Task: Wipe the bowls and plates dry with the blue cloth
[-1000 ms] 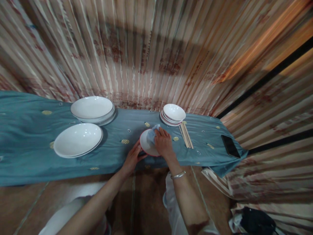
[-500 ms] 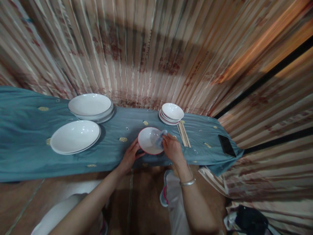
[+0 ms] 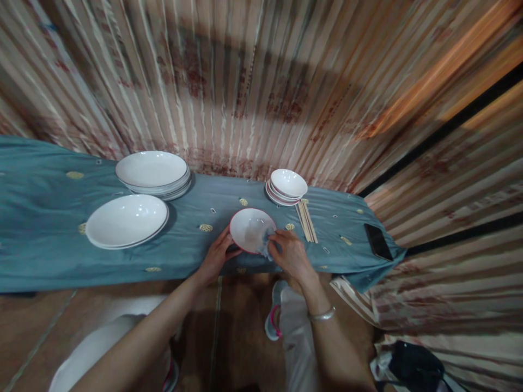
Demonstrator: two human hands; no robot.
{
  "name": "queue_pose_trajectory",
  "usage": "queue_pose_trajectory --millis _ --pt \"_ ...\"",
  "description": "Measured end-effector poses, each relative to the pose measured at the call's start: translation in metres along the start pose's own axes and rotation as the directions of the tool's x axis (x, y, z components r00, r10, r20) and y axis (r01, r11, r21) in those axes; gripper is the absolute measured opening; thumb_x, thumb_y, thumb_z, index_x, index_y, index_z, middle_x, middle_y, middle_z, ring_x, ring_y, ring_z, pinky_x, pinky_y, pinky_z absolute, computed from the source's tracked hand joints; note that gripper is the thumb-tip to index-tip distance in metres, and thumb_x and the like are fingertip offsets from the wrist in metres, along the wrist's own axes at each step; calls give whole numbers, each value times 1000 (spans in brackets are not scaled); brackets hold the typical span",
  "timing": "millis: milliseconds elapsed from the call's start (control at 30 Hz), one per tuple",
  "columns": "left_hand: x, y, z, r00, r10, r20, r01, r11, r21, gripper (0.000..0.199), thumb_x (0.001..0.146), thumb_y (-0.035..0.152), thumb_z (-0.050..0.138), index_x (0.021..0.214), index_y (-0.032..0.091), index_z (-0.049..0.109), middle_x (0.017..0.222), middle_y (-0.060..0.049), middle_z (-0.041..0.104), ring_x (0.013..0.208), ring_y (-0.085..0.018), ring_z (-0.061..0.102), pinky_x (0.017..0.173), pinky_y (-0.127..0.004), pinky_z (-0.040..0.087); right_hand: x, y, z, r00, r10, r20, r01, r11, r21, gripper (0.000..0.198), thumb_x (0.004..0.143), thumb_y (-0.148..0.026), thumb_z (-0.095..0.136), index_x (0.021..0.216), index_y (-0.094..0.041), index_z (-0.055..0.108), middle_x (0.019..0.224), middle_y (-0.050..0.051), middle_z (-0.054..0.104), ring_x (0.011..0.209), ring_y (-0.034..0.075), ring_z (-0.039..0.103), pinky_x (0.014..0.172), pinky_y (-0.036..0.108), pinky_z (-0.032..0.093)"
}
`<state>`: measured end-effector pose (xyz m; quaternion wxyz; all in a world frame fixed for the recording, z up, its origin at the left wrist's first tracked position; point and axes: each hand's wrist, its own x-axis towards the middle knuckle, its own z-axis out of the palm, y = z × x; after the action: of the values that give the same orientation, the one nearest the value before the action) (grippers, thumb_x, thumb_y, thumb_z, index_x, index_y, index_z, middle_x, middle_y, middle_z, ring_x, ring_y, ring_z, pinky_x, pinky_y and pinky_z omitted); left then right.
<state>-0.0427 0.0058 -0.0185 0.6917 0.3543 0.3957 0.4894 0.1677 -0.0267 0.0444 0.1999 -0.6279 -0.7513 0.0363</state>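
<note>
One white bowl (image 3: 248,226) with a thin red rim is held near the front edge of a long blue-green table cover (image 3: 229,190). Its open side is turned up. Its left side is gripped by the left hand (image 3: 218,253), with the thumb put low at the front and the other fingers laid close together along the side. Whether the bottom of the bowl is touched by the table cover cannot be told.

A small pale blue cloth (image 3: 267,242) is pinched between the thumb and fingers of the right hand (image 3: 293,256). It is pressed to the right side of the bowl, over the rim. A silver bracelet (image 3: 322,314) is worn on the right arm.

Behind the bowl, a bit to the right, small bowls (image 3: 289,182) are piled up. Thin wooden sticks (image 3: 307,222) are laid together just in front of that pile. A black phone (image 3: 378,242) is placed near the right end. On the left, big white plates (image 3: 151,169) are stacked at the back, and big white dishes (image 3: 126,220) are stacked in front of them. Everything is backed by a striped curtain (image 3: 224,81).
</note>
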Motion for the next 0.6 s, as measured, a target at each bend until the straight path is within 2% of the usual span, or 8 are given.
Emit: queue_pose_trajectory --millis 167,400,600 --pt "-1 0 1 1000 12 13 -12 1000 -10 65 83 51 67 141 25 53 144 -12 55 131 -34 53 95 -49 56 -4 -12 3 995 -96 35 92 989 112 19 88 -17 60 98 -19 76 111 9 74 107 22 66 99 36 49" --pt "0 -3 -2 999 23 -44 -20 999 48 63 82 51 67 139 25 57 150 -10 49 132 -34 50 90 -43 58 1 -35 18 977 -209 49 197 963 183 21 90 -16 58 103 -19 75 119 11 72 110 23 64 99 38 49" --pt "4 -11 -8 998 31 -48 -28 998 51 64 84 57 62 138 21 58 139 -13 60 123 -32 57 87 -40 57 12 -49 27 967 -254 27 245 953 178 23 94 -15 54 102 -20 75 116 10 72 109 22 64 101 38 47"
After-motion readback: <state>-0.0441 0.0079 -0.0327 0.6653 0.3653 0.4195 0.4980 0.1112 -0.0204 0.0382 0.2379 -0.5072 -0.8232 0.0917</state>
